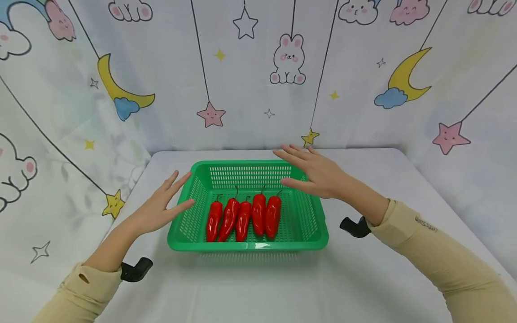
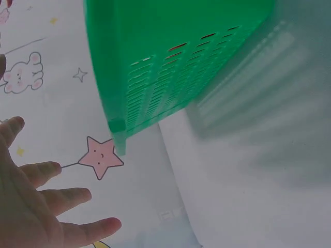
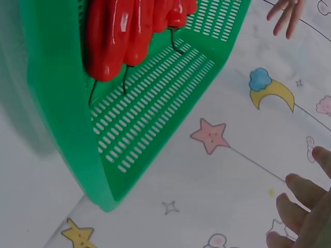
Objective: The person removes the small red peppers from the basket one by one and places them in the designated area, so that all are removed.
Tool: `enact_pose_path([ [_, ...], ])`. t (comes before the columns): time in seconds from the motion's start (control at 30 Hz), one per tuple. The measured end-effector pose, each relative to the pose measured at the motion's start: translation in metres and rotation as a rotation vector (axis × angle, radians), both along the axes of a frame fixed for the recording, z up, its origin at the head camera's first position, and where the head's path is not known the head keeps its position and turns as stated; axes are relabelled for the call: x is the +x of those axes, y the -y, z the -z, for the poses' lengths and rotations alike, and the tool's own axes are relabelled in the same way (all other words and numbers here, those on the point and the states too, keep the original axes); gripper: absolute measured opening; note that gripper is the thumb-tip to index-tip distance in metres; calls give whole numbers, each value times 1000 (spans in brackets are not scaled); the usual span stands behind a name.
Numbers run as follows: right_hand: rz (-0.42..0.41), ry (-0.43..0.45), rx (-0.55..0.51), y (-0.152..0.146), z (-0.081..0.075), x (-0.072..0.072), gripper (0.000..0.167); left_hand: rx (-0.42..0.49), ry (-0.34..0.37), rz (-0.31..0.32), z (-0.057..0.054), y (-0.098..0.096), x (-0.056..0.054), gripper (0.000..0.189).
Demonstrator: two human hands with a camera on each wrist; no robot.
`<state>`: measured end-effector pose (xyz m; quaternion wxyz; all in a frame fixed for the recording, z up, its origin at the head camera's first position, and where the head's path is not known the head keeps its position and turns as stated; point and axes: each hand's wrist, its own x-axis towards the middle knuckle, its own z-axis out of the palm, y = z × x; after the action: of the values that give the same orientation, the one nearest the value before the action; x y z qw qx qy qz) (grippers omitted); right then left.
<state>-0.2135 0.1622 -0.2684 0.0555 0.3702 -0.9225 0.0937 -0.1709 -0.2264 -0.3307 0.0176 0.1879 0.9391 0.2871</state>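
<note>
Several glossy red chili peppers [image 1: 243, 220] lie side by side in a green plastic basket [image 1: 247, 246], their stems toward its far wall. My left hand [image 1: 163, 206] hovers at the basket's left side with fingers spread, holding nothing. Over the basket's back right corner is my right hand [image 1: 313, 172], its fingers straight and nothing in its grasp. In the left wrist view the left hand [image 2: 36, 206] is apart from the basket's slotted wall [image 2: 165, 77]. The right wrist view has the right hand [image 3: 307, 206] at the edge and the peppers [image 3: 111, 36] inside the basket.
The basket stands on a table with a white cloth [image 1: 258, 287]. Behind and at both sides hangs a pale curtain [image 1: 250, 80] printed with moons, stars and a bunny. Black wrist mounts [image 1: 137, 270] stick out at both sleeves.
</note>
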Motion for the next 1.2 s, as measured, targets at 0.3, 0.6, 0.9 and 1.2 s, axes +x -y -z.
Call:
enact_pose_path([
  [0.3,-38,28,0,23,-4,-7,68,77,22,7,16,2,3,70],
  [0.6,-79,71,-6,39,-1,-11,68,125,41,-1,26,2,-2,71],
  [0.9,-118,63,15,51,4,-12,70,224,94,10,36,0,-8,72],
  [1.2,-158,39,21,66,5,-15,71,322,112,18,49,3,-11,70],
])
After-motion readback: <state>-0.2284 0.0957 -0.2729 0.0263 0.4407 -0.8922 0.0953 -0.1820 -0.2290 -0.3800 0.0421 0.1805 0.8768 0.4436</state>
